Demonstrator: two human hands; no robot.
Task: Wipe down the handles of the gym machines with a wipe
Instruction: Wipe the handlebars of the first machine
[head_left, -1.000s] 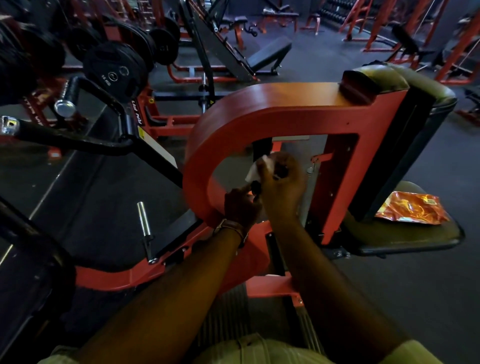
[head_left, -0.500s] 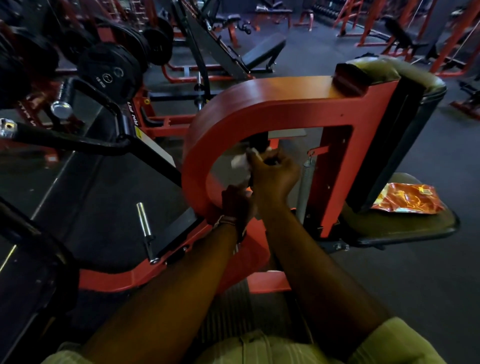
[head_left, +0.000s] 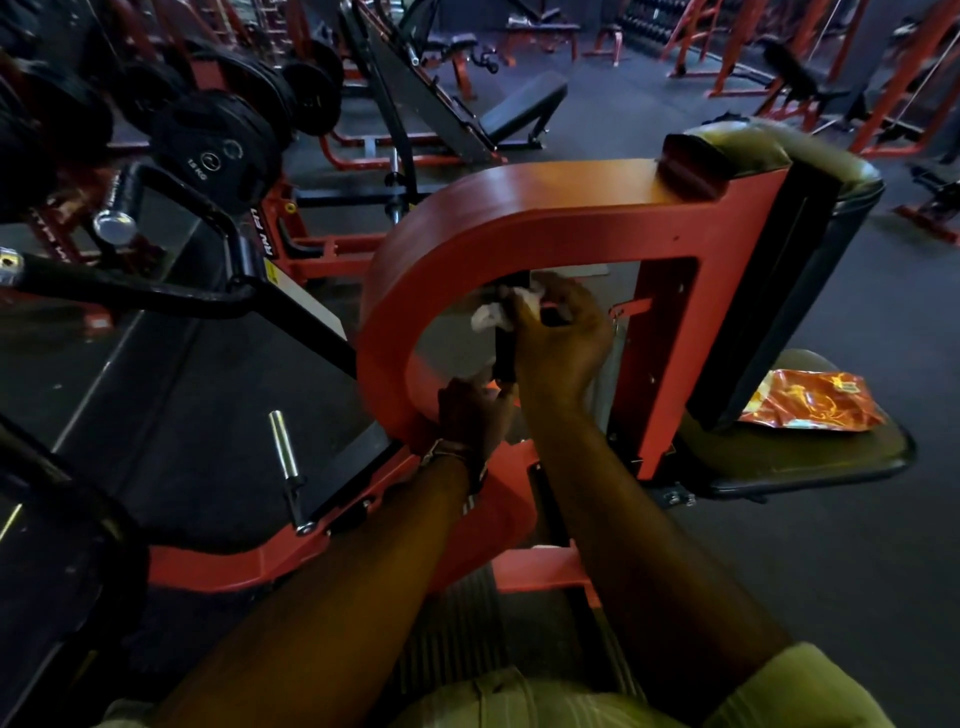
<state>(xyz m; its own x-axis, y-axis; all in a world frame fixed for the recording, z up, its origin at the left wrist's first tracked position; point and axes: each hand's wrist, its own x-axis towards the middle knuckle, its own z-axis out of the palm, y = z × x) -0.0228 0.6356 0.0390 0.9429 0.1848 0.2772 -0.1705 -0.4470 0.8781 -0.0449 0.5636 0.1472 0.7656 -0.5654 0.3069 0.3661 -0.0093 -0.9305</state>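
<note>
Fingers of the right hand (head_left: 558, 343) curl round a white wipe (head_left: 488, 314) pressed on the black handle (head_left: 504, 358) inside the red frame (head_left: 519, 208); the left hand (head_left: 475, 415) grips the handle's lower end.

One head-worn wide-angle view, looking forward and steeply down from above both forearms. It sits close over the red machine frame (head_left: 519, 208), edges bending with the lens, rows of gym equipment stretching away along the top.
</note>
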